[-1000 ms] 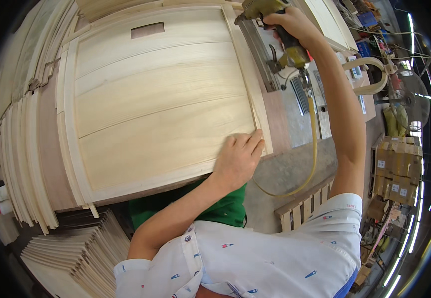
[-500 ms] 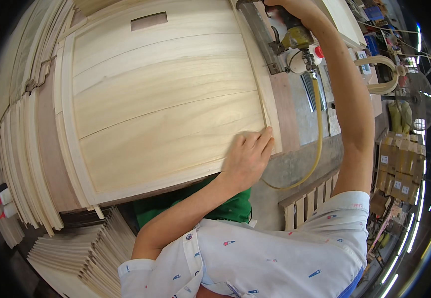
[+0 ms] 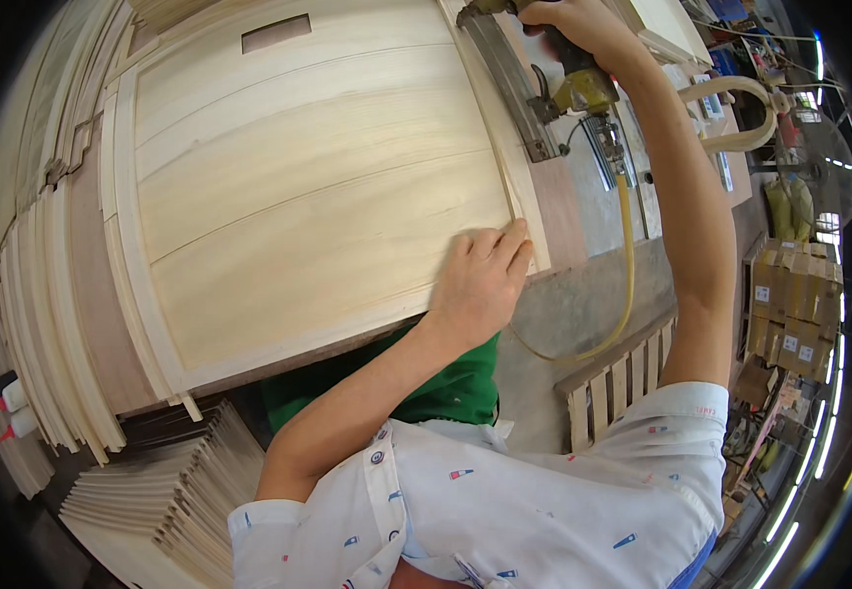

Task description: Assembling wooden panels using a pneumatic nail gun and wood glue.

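Observation:
A pale wooden panel [image 3: 318, 196] with a small rectangular cutout near its far end lies before me. My left hand [image 3: 480, 285] is at the panel's near right corner, its bent fingers gripping the end of a thin wooden strip [image 3: 497, 157] along the right edge. The left thumb is hidden. My right hand [image 3: 583, 34] is wrapped round the handle of a pneumatic nail gun [image 3: 583, 88] at the far right. The gun's long grey magazine [image 3: 509, 83] lies over the panel's right edge, and its nose is cut off by the dark rim of the view.
A yellow air hose [image 3: 628, 265] loops from the gun down past the table. Stacked wooden strips [image 3: 53, 304] lie at the left, with more stacked pieces [image 3: 180, 501] below. A slatted pallet [image 3: 622, 383] and cardboard boxes [image 3: 789, 304] stand on the right.
The view has shifted slightly, so the panel sits a little higher and further left. The nail gun has moved slightly along with my right hand. My left hand stays at the strip's end.

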`<state>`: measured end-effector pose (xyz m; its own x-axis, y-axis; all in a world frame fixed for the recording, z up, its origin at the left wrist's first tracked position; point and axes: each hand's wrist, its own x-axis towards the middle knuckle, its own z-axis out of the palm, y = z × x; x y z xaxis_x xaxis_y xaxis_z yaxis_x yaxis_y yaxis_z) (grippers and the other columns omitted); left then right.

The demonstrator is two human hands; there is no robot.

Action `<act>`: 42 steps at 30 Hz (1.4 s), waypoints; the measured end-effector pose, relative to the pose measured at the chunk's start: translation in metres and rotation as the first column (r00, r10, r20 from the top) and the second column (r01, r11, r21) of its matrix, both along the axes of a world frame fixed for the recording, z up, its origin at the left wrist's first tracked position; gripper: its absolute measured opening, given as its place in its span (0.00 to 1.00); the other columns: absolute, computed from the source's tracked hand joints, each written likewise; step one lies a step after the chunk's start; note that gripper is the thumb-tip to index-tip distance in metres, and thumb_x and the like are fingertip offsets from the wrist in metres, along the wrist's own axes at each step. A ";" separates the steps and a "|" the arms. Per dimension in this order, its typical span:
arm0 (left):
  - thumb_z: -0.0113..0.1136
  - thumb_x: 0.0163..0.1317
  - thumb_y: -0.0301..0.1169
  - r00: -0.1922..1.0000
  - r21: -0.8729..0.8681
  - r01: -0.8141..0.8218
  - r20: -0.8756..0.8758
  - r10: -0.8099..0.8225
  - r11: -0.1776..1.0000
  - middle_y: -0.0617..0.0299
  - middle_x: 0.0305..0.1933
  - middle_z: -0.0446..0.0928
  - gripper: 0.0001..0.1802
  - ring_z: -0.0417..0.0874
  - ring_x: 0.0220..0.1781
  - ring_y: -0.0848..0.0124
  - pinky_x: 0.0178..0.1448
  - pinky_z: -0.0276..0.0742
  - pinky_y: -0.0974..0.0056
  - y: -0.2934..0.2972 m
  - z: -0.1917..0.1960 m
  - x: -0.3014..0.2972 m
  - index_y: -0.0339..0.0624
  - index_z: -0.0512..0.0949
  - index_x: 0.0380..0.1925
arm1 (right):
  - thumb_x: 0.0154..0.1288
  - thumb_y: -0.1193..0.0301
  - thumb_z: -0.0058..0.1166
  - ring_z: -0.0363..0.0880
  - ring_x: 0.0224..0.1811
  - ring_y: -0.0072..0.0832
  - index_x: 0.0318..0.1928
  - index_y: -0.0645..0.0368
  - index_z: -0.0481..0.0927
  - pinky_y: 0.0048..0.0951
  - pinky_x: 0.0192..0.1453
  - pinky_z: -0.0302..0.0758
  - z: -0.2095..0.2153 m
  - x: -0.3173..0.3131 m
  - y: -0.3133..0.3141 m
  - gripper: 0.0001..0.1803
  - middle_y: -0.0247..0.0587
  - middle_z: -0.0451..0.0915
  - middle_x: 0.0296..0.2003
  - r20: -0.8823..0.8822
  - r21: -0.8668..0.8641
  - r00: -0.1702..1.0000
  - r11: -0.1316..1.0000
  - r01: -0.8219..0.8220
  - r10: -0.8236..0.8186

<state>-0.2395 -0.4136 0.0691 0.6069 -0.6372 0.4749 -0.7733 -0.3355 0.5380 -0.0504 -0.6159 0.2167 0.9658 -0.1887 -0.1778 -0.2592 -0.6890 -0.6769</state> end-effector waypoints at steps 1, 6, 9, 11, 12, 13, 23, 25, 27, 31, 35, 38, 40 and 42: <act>0.61 0.50 0.29 1.000 -0.001 0.006 -0.002 -0.006 1.000 0.58 0.58 0.73 0.18 0.72 0.49 0.64 0.52 0.68 0.60 0.001 -0.001 -0.003 0.36 0.79 0.43 | 0.54 0.72 0.56 0.75 0.19 0.24 0.35 0.70 0.78 0.27 0.23 0.73 -0.001 -0.006 -0.004 0.12 0.39 0.78 0.23 -0.002 -0.001 1.000 1.000 0.006 -0.006; 0.62 0.49 0.28 1.000 0.001 0.006 -0.011 -0.006 1.000 0.58 0.58 0.73 0.19 0.72 0.50 0.64 0.53 0.68 0.60 0.001 -0.001 -0.002 0.35 0.79 0.44 | 0.55 0.65 0.58 0.75 0.17 0.19 0.31 0.67 0.81 0.20 0.22 0.72 0.008 -0.048 0.004 0.14 0.38 0.78 0.19 0.011 -0.103 1.000 0.995 0.016 -0.015; 0.62 0.49 0.28 1.000 -0.008 0.017 -0.013 -0.017 1.000 0.58 0.58 0.73 0.19 0.72 0.49 0.64 0.54 0.68 0.60 0.001 -0.002 -0.003 0.35 0.79 0.44 | 0.55 0.64 0.58 0.76 0.17 0.19 0.31 0.67 0.82 0.21 0.22 0.72 -0.002 -0.060 0.000 0.15 0.38 0.77 0.18 0.038 -0.040 0.999 0.999 -0.029 0.030; 0.62 0.49 0.28 1.000 -0.007 0.013 -0.004 -0.013 1.000 0.58 0.58 0.73 0.19 0.72 0.49 0.64 0.54 0.68 0.59 0.001 -0.002 -0.003 0.35 0.79 0.44 | 0.54 0.64 0.58 0.76 0.17 0.19 0.31 0.68 0.82 0.21 0.21 0.71 -0.001 -0.063 0.002 0.16 0.39 0.77 0.18 0.010 -0.063 1.000 0.998 -0.005 0.005; 0.62 0.49 0.28 1.000 -0.005 0.005 0.004 -0.005 1.000 0.58 0.58 0.73 0.19 0.72 0.49 0.64 0.54 0.68 0.59 0.002 -0.002 -0.003 0.35 0.79 0.43 | 0.54 0.64 0.58 0.76 0.17 0.19 0.31 0.68 0.81 0.21 0.21 0.71 -0.001 -0.064 0.005 0.16 0.39 0.77 0.18 0.015 -0.057 1.000 0.998 -0.008 0.009; 0.62 0.49 0.28 1.000 -0.002 0.005 0.005 -0.005 1.000 0.58 0.58 0.73 0.19 0.72 0.49 0.64 0.54 0.68 0.59 0.002 -0.002 -0.003 0.35 0.79 0.43 | 0.54 0.64 0.58 0.76 0.17 0.19 0.31 0.68 0.81 0.21 0.21 0.71 -0.001 -0.064 0.007 0.16 0.39 0.77 0.17 0.020 -0.051 1.000 0.999 -0.011 0.012; 0.63 0.46 0.28 1.000 -0.008 0.007 0.006 -0.007 1.000 0.58 0.58 0.73 0.21 0.72 0.49 0.64 0.53 0.69 0.59 0.001 -0.004 -0.004 0.35 0.79 0.44 | 0.54 0.63 0.59 0.76 0.17 0.19 0.31 0.67 0.80 0.22 0.21 0.71 0.003 -0.083 0.014 0.16 0.38 0.77 0.17 0.039 -0.131 0.999 0.991 0.010 -0.005; 0.63 0.46 0.28 1.000 -0.014 0.008 0.007 -0.008 1.000 0.58 0.58 0.74 0.21 0.72 0.50 0.64 0.53 0.69 0.59 0.000 -0.003 -0.004 0.36 0.79 0.44 | 0.53 0.63 0.60 0.76 0.17 0.20 0.31 0.67 0.79 0.22 0.22 0.71 0.014 -0.103 0.024 0.16 0.38 0.77 0.18 0.007 -0.005 1.000 1.000 0.027 -0.027; 0.64 0.46 0.29 1.000 0.006 0.011 0.023 -0.011 1.000 0.58 0.58 0.74 0.22 0.72 0.50 0.63 0.53 0.69 0.58 0.001 -0.003 -0.004 0.35 0.79 0.45 | 0.54 0.64 0.60 0.76 0.17 0.20 0.31 0.66 0.80 0.22 0.22 0.72 0.004 -0.110 0.014 0.15 0.38 0.77 0.18 -0.010 -0.016 0.999 0.999 0.038 -0.039; 0.65 0.47 0.30 1.000 0.005 0.018 0.011 -0.018 1.000 0.58 0.59 0.74 0.22 0.72 0.51 0.63 0.53 0.69 0.58 0.001 -0.005 -0.004 0.36 0.79 0.45 | 0.52 0.69 0.59 0.77 0.17 0.23 0.30 0.71 0.80 0.25 0.22 0.74 0.000 -0.123 0.015 0.14 0.40 0.77 0.19 -0.008 0.041 0.999 0.998 0.045 -0.045; 0.65 0.47 0.30 1.000 0.011 0.021 0.013 -0.021 1.000 0.57 0.59 0.74 0.22 0.72 0.51 0.62 0.53 0.69 0.57 0.001 -0.002 -0.005 0.36 0.80 0.45 | 0.55 0.66 0.58 0.73 0.16 0.19 0.30 0.69 0.80 0.22 0.21 0.69 0.006 -0.150 0.023 0.14 0.38 0.76 0.17 -0.031 -0.021 0.998 0.998 0.063 -0.064; 0.66 0.46 0.30 1.000 0.000 0.028 0.012 -0.028 1.000 0.57 0.59 0.74 0.22 0.72 0.50 0.62 0.53 0.70 0.57 0.001 -0.003 -0.003 0.37 0.80 0.45 | 0.55 0.66 0.58 0.73 0.16 0.19 0.30 0.69 0.79 0.22 0.21 0.69 -0.003 -0.158 0.019 0.14 0.38 0.76 0.17 -0.020 0.009 0.996 0.996 0.086 -0.086; 0.66 0.46 0.30 0.999 -0.006 0.034 0.008 -0.034 0.999 0.58 0.59 0.74 0.22 0.72 0.50 0.62 0.53 0.70 0.57 0.002 -0.003 -0.004 0.37 0.80 0.45 | 0.54 0.67 0.58 0.73 0.16 0.20 0.30 0.69 0.79 0.23 0.21 0.69 -0.005 -0.162 0.017 0.14 0.38 0.76 0.17 -0.033 0.016 0.996 0.996 0.084 -0.083; 0.67 0.46 0.30 1.000 -0.040 0.026 0.016 -0.025 0.999 0.58 0.55 0.75 0.21 0.73 0.49 0.61 0.52 0.71 0.58 0.003 -0.002 -0.003 0.37 0.81 0.43 | 0.54 0.67 0.58 0.73 0.16 0.20 0.30 0.69 0.79 0.23 0.21 0.69 -0.003 -0.170 0.015 0.14 0.37 0.75 0.17 -0.032 -0.012 0.993 0.994 0.112 -0.112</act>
<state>-0.2429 -0.4110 0.0667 0.5829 -0.6329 0.5096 -0.7898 -0.2941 0.5382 -0.2208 -0.6011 0.2135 0.9324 -0.2971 -0.2061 -0.3566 -0.6611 -0.6601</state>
